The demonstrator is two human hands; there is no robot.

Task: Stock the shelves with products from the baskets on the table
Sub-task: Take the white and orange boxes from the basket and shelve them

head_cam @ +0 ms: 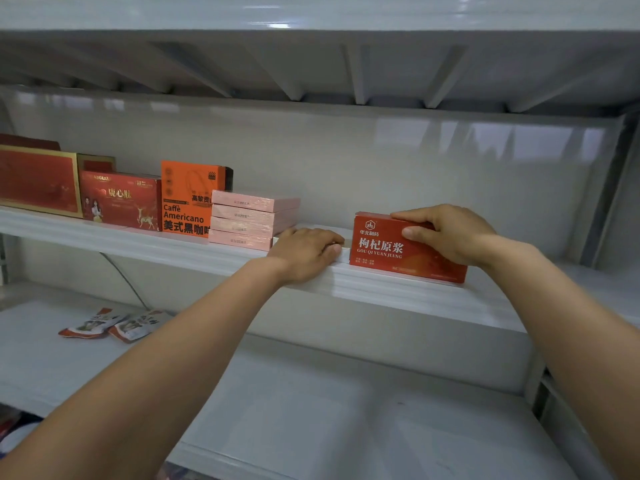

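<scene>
A red box with white lettering (388,251) stands on its long side at the front of the white middle shelf (381,289). My right hand (446,233) grips its upper right part, fingers over the top edge and thumb on the front face. My left hand (306,252) rests on the shelf's front edge just left of the box, fingers curled over the lip, with nothing seen in it. To the left sits a stack of several flat pink boxes (249,220).
Further left on the same shelf stand an orange coffee box (185,199), a red box with a deer picture (119,200) and a large red-and-gold box (38,181). Two snack packets (114,325) lie on the lower shelf (311,410). The shelf's right end is bare.
</scene>
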